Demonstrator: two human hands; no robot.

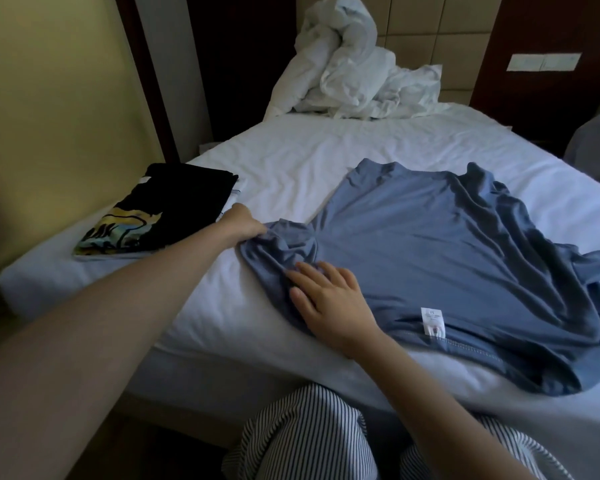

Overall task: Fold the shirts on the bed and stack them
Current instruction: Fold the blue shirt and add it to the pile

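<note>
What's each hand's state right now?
Left hand: closed, gripping the blue shirt.
Right hand: open, resting flat on the same shirt.

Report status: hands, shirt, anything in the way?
Left hand grips sleeve of blue shirt; right hand flat on it. Shirt spread out, unfolded, rumpled on right. Black shirt folded, apart at left. Nothing in the way.

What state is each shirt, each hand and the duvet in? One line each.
blue shirt: spread out, unfolded, rumpled.
black shirt: folded flat.
left hand: grips the blue shirt's bunched edge.
right hand: flat on the blue shirt.
duvet: bunched in a heap.
</note>
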